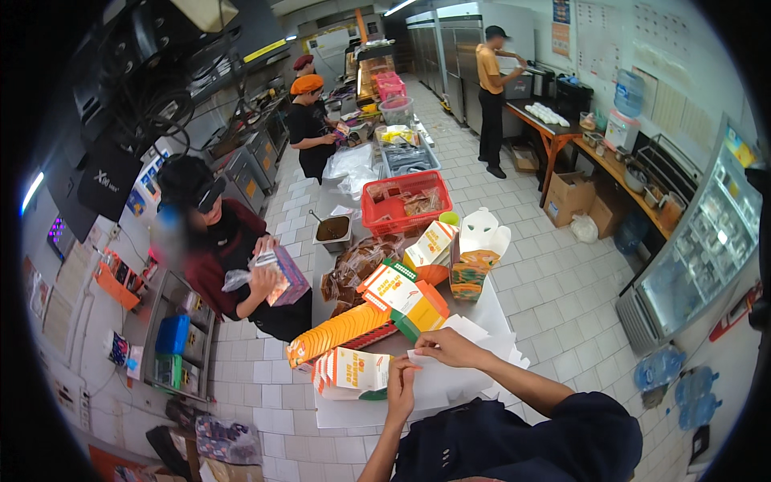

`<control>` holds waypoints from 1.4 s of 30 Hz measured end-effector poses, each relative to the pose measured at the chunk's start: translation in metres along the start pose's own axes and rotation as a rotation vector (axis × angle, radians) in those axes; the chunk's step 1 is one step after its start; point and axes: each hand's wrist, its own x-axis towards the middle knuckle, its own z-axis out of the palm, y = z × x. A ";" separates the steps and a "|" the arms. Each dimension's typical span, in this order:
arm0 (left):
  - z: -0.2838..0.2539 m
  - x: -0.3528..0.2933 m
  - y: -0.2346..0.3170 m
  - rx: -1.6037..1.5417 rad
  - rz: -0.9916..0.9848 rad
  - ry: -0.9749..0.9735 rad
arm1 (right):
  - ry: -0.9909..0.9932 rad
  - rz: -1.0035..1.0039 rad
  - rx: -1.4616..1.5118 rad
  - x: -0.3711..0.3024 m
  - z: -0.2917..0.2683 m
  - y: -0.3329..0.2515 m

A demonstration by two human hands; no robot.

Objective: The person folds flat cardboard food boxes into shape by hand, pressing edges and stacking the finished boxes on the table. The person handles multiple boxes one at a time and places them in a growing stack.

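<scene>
My left hand [400, 390] and my right hand [447, 347] meet over a stack of white paper sheets [450, 386] on the table [337, 410], fingertips pinching the top sheet's edge. Just left of my left hand lies a pile of flat white-and-orange cartons [351, 373]. Behind it sits a long row of flat orange cartons [337, 331]. Folded orange, white and green boxes [405, 296] stand beyond my right hand, and an open carton [478, 253] stands upright farther back.
A person in a dark cap stands at the table's left holding a purple box [281, 275]. A red basket [404, 201], bagged food [357, 265] and a sauce tray [332, 230] lie farther up. Two other workers stand at the back. A glass-door fridge [703, 249] is on the right.
</scene>
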 end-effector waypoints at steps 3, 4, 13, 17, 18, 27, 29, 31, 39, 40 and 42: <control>0.007 0.006 0.003 -0.183 0.018 0.187 | 0.022 -0.200 0.091 0.004 0.010 0.006; 0.006 0.008 0.004 -0.150 0.058 0.223 | 0.027 -0.219 0.124 0.005 0.011 0.007; 0.002 0.024 0.034 -0.297 -0.063 0.328 | 0.007 -0.217 -0.142 -0.005 0.006 -0.033; -0.012 0.044 0.051 0.123 0.125 0.060 | 0.152 -0.154 -0.426 -0.006 0.006 -0.067; -0.018 0.047 0.055 0.191 0.124 0.028 | 0.222 -0.165 -0.414 -0.005 0.003 -0.074; -0.054 0.089 0.072 0.065 -0.029 0.169 | 0.575 -0.491 -0.916 -0.003 -0.016 -0.096; -0.043 0.090 0.073 -0.101 0.025 0.104 | 0.316 -0.271 -0.773 -0.001 -0.010 -0.094; -0.041 0.091 0.078 -0.155 -0.028 0.080 | 0.415 -0.328 -0.577 -0.001 -0.007 -0.090; -0.053 0.094 0.094 -0.118 -0.178 -0.012 | 0.522 -0.527 -0.277 -0.002 -0.008 -0.069; -0.050 0.093 0.093 -0.093 -0.146 -0.057 | 0.574 -0.589 -0.335 -0.001 -0.008 -0.067; -0.043 0.087 0.089 -0.096 -0.133 -0.054 | 0.618 -0.663 -0.394 -0.001 -0.008 -0.064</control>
